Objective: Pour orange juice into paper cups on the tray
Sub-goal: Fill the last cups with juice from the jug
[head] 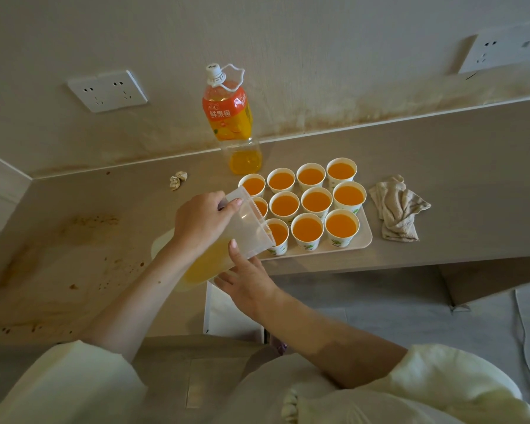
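The clear plastic jug (pixel 247 231), tipped over the near-left paper cup (pixel 278 238) on the tray (pixel 364 240), looks light, smooth-walled and slippery, so the left hand (pixel 202 221) grips it near the mouth while the right hand (pixel 248 280) props it with flat fingers underneath.

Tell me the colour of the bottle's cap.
The cap is white; the head view shows it best.

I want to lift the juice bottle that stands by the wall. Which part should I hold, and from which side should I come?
Probably hook the white carry loop at the neck of the bottle, or wrap its labelled waist. Come from the front left: it stands upright close to the wall, and the full cups crowd its front right.
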